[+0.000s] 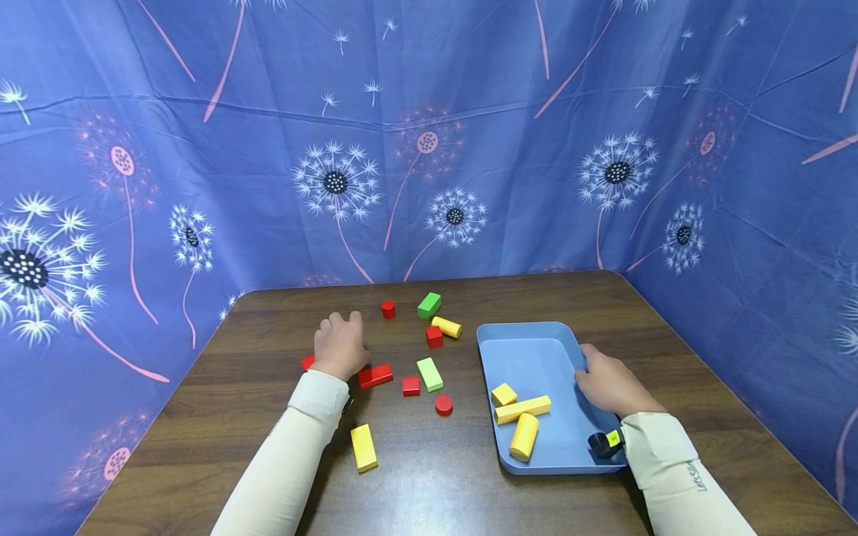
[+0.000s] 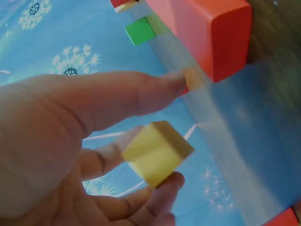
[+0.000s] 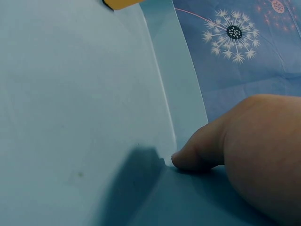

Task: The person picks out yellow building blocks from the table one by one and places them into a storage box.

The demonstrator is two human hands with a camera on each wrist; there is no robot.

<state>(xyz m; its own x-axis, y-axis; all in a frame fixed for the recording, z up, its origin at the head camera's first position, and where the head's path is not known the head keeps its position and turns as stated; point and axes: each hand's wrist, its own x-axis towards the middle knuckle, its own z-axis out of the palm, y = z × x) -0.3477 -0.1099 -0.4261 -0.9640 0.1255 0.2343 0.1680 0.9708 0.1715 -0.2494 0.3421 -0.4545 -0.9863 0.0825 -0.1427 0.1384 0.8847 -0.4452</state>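
Observation:
My left hand [image 1: 340, 346] is over the left part of the table, beside a long red block [image 1: 375, 375]. In the left wrist view a small yellow cube [image 2: 157, 153] is held at its curled fingers, with the thumb stretched out above it. The head view hides this cube behind the hand. My right hand [image 1: 613, 382] grips the right rim of a blue tray [image 1: 492, 328]; its thumb [image 3: 197, 148] presses on the tray's inner wall. Inside the tray lie a yellow cube [image 1: 503, 394], a long yellow bar [image 1: 523, 409] and a yellow cylinder [image 1: 524, 437].
Between left hand and tray lie a red square block [image 1: 411, 385], a light green block [image 1: 430, 374], a red disc [image 1: 443, 405] and a red cube [image 1: 434, 337]. Farther back are a green block [image 1: 429, 306], yellow cylinder [image 1: 447, 327] and red cylinder [image 1: 388, 310]. A yellow block [image 1: 364, 448] lies nearer.

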